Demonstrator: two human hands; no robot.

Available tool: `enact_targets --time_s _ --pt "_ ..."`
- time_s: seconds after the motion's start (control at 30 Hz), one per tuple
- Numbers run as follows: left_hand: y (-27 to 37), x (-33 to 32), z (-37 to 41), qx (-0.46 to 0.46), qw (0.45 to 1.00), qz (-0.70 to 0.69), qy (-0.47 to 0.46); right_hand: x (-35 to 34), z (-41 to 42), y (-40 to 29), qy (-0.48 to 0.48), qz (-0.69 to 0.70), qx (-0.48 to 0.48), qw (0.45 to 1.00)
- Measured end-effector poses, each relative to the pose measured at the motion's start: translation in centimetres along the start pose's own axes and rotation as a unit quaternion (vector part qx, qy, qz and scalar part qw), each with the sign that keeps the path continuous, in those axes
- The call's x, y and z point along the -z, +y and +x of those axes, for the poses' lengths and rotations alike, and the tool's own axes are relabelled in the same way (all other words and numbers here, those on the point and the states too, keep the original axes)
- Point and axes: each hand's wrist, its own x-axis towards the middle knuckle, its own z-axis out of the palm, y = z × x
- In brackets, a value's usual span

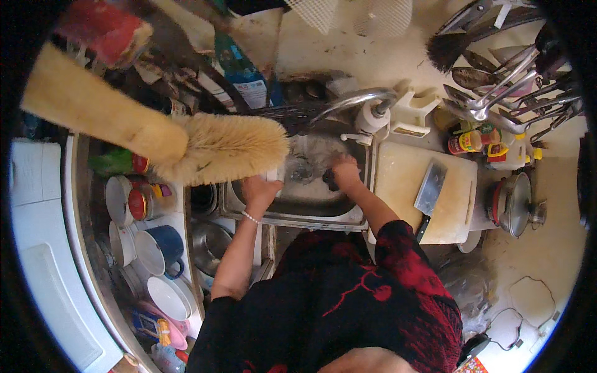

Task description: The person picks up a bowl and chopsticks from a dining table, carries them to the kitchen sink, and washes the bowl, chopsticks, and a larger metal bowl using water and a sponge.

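Note:
My left hand [260, 192], with a beaded bracelet at its wrist, grips a white object [275, 179] at the left side of a steel sink [298, 223]. Bristles in front hide part of that object, so its kind is unclear. Inside the basin on the right, my right hand [346, 173] is blurred, its fingers around a dark object [329, 180], possibly a scrubber. The curved metal faucet [357, 95] reaches over the basin from the back right. Water or splashes blur the basin floor between my hands.
A large pale-bristled brush [228, 147] hangs close to the camera, over the sink's left. Right of the sink, a cleaver [431, 186] lies on a cutting board [389, 186]. Ladles [480, 109] hang above sauce bottles [466, 141]. Left shelves hold a blue mug [161, 249] and bowls [169, 298].

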Motion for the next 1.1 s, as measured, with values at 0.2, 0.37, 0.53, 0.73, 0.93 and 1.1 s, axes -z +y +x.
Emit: enact_targets --time_s 0.2,0.37,0.53,0.73,0.93,1.1 --pt "-0.6 2.0 0.1 0.192 0.925 -0.324 -0.051 0.2 -0.2 -1.3 -0.04 -0.024 0.009 0.999" --pt "-5.1 0.9 -1.7 0.29 0.702 -0.637 -0.135 -6.2 -1.0 -4.1 -0.096 0.101 0.001 0.99" --pt "-5.7 -0.3 -1.6 0.252 0.696 -0.658 -0.135 -14.9 2.5 -1.3 -0.139 0.012 -0.021 0.99" --pt "-10.9 -1.7 -1.6 0.272 0.698 -0.654 -0.105 -7.5 2.1 -0.7 -0.066 0.521 -0.18 0.832" --pt "-6.9 -2.7 -0.5 0.251 0.761 -0.581 -0.144 4.0 -2.1 -5.5 0.176 0.729 -0.016 0.661" --pt "-4.7 -4.6 -0.4 0.218 0.768 -0.574 -0.183 4.7 0.0 -10.4 0.136 0.385 0.238 0.881"
